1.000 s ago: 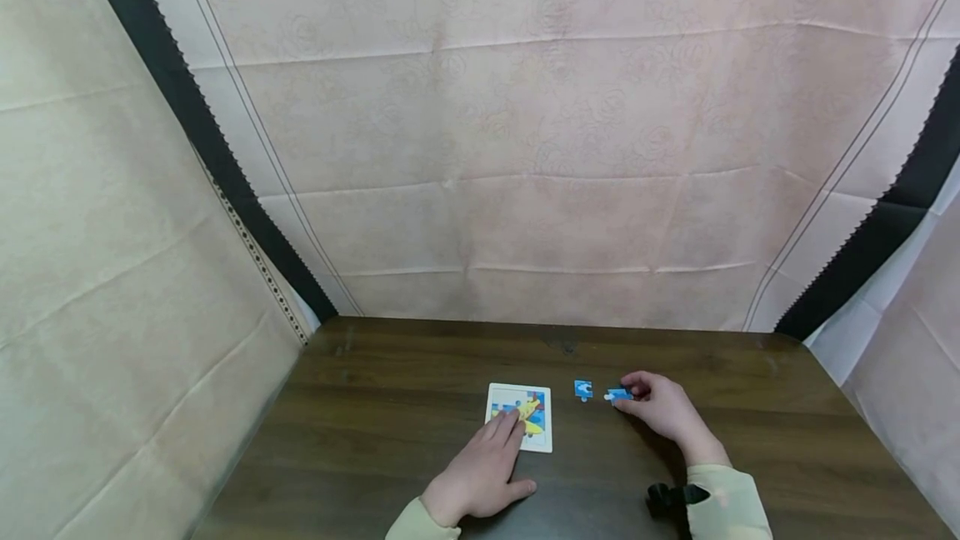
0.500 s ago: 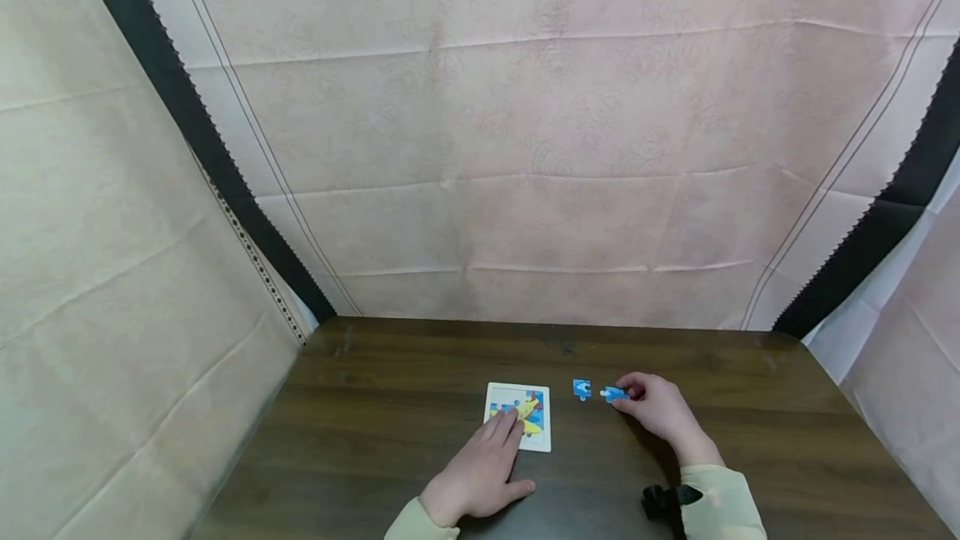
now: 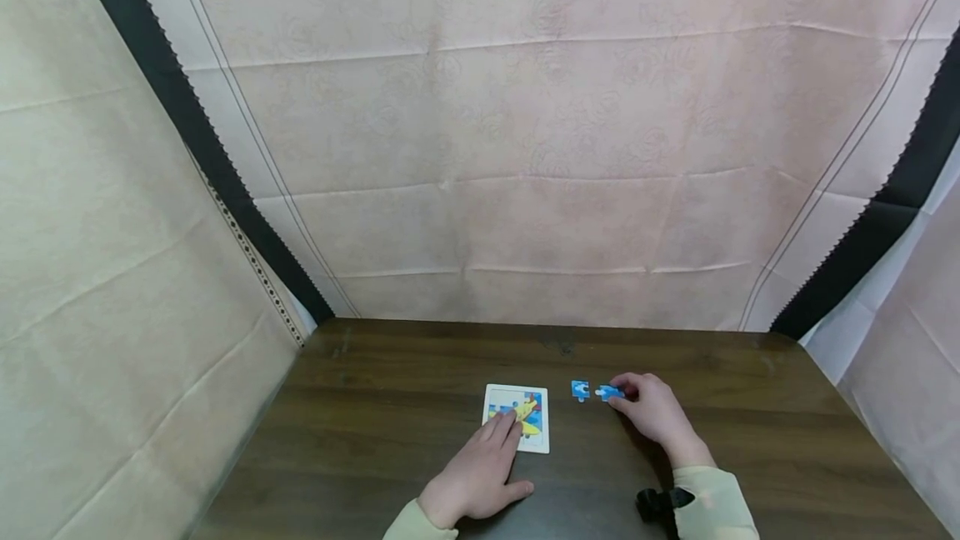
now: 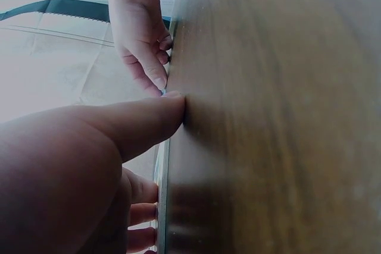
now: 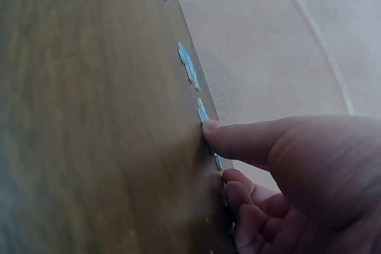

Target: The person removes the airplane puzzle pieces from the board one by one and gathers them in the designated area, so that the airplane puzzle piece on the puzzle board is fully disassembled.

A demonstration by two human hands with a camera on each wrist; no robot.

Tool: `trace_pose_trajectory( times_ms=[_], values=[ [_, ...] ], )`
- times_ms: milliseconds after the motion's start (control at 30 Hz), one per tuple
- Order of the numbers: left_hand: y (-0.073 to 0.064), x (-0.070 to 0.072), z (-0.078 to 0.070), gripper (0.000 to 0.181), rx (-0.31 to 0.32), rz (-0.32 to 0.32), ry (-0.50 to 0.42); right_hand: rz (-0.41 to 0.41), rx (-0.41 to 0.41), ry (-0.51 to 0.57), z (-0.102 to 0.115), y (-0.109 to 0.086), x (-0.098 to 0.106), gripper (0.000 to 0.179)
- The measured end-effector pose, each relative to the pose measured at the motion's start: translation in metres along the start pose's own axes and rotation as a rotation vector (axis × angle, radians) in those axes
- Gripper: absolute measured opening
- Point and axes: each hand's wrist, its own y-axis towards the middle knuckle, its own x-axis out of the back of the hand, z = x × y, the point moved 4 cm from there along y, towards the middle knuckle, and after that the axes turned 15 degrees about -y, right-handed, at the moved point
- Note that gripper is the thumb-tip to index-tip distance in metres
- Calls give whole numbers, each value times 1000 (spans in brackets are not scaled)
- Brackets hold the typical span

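Note:
In the head view, a white-framed jigsaw puzzle (image 3: 543, 440) with a blue and yellow picture lies on the table. My left hand (image 3: 478, 473) rests on its lower left part, fingers stretched out and thumb spread to the side, covering part of the picture. To the right, my right hand (image 3: 656, 413) pinches a blue puzzle piece (image 3: 606, 392) between thumb and fingers at table level. Another blue and white puzzle piece (image 3: 580, 390) lies just left of it, a small gap between them. The right wrist view shows the pinched piece (image 5: 202, 110) partly behind the thumb.
The dark wooden table (image 3: 360, 440) ends at a pale cloth wall (image 3: 555, 190) at the back. More cloth stands on the left and right, with black strips along the corners. A black strap (image 3: 663, 503) sits on the right wrist.
My right hand has slid the pinched piece a little left, narrowing the gap to the other loose piece. The left hand stays on the puzzle.

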Motion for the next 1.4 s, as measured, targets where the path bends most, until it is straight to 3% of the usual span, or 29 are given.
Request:
trace_pose_trajectory(
  times_ms=[933, 1167, 1400],
  values=[
    [-1, 2, -2, 84, 21, 12, -24, 5, -11, -16, 2, 0, 0, 26],
    [0, 3, -3, 84, 33, 19, -29, 30, 5, 25, -1, -2, 4, 37],
    [0, 3, -3, 84, 36, 15, -26, 32, -23, 54, -4, -2, 8, 36]
  ],
)
